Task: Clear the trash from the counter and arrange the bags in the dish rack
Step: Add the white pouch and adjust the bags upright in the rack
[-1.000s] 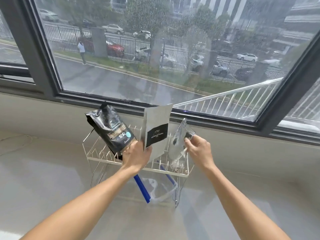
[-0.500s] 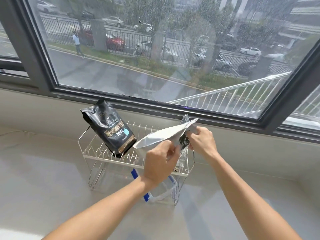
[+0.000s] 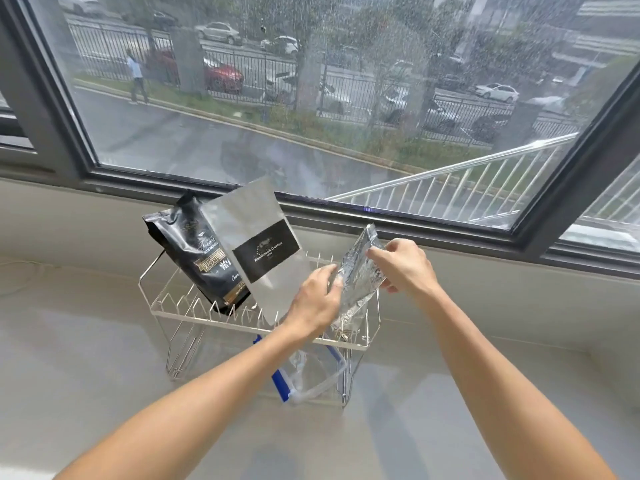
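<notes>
A white wire dish rack stands on the counter under the window. A black coffee bag leans in its left slots. A silver pouch with a black label stands tilted beside it in the middle of the rack. At the rack's right end a clear crinkled plastic bag stands upright. My right hand pinches its upper edge. My left hand touches the clear bag's left side with its fingers, close to the silver pouch's lower corner.
A clear plastic container with a blue strip lies under the rack. The pale counter spreads to both sides and towards me. The window frame runs just behind the rack.
The silver pouch went from lying flat in my left hand to standing tilted in the rack. My left hand moved right to the clear bag. My right hand has kept its hold on the clear bag.
</notes>
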